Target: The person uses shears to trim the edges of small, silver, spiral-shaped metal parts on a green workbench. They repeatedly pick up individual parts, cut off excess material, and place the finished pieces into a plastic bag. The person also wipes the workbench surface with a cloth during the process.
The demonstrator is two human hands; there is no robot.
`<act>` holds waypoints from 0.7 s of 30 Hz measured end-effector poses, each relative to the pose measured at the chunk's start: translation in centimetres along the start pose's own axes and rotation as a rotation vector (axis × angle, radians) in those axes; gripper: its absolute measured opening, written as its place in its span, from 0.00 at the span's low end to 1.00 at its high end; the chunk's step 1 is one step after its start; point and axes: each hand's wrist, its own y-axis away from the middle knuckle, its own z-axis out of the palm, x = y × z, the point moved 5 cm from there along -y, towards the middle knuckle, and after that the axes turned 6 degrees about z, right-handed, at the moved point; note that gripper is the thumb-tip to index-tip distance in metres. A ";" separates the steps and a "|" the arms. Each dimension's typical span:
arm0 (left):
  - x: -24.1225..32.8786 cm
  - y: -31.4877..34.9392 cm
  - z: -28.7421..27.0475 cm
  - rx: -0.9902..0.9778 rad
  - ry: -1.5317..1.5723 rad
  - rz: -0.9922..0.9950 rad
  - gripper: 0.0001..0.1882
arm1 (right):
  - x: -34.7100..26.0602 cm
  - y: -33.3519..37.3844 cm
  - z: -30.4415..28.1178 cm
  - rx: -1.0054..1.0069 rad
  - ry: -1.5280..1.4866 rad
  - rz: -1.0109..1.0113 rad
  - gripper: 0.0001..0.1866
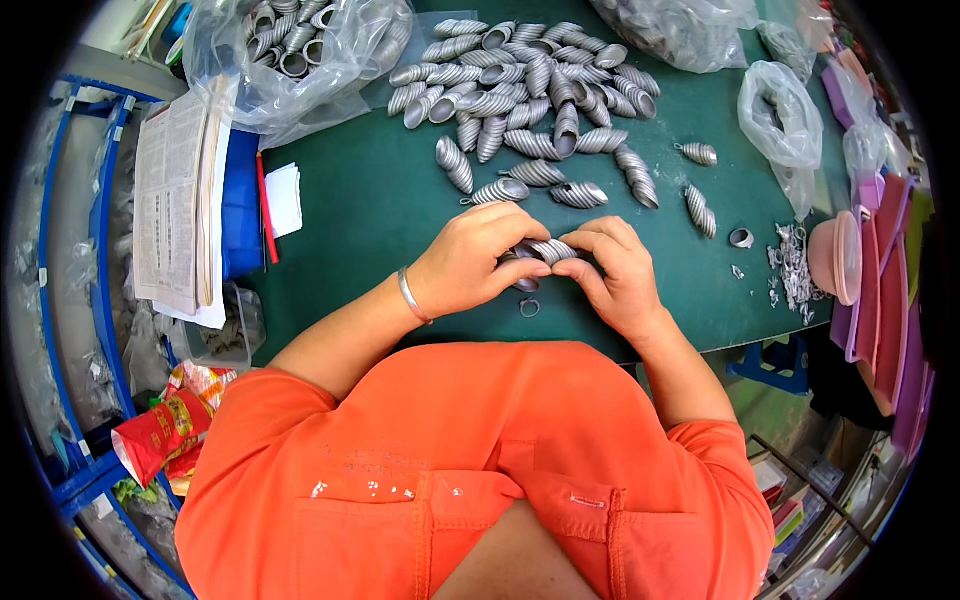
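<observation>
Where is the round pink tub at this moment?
In the head view, the pink tub sits at the right edge of the green table, to the right of the right hand, just beside the heap of silvery scraps.

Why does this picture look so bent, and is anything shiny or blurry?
Head view: the fisheye lens bows the blue rack and leaves the corners black; the clear bag shows glare; the left hand, right hand and grey ribbed piece between them look fairly sharp, the outer edges softer.

Ribbed piece (551, 251) seemingly part-hidden by left hand (478, 258); large top-right bag (686, 32) cropped.
</observation>
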 end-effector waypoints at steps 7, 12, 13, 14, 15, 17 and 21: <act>-1.3 -0.1 -3.4 0.348 -0.218 -0.056 0.18 | 0.7 -2.1 -1.3 0.111 0.288 0.034 0.16; -3.3 0.7 -3.8 0.194 -0.313 -0.171 0.19 | 2.4 -3.0 -0.4 0.001 0.345 0.066 0.19; -3.5 1.0 -3.8 0.206 -0.264 -0.230 0.18 | 2.0 -3.6 -1.0 0.054 0.282 0.032 0.19; -3.4 1.2 -3.9 0.227 -0.256 -0.244 0.18 | 1.3 -4.3 -1.8 0.106 0.219 -0.002 0.20; -3.5 1.5 -4.1 0.249 -0.249 -0.257 0.18 | 0.2 -5.1 -3.1 0.227 0.147 -0.053 0.20; -3.8 2.2 -4.4 0.284 -0.230 -0.305 0.17 | -2.3 -6.2 -6.0 0.561 -0.050 -0.189 0.21; -3.8 2.3 -4.7 0.300 -0.226 -0.284 0.18 | -2.4 -6.9 -6.1 0.750 0.103 -0.472 0.23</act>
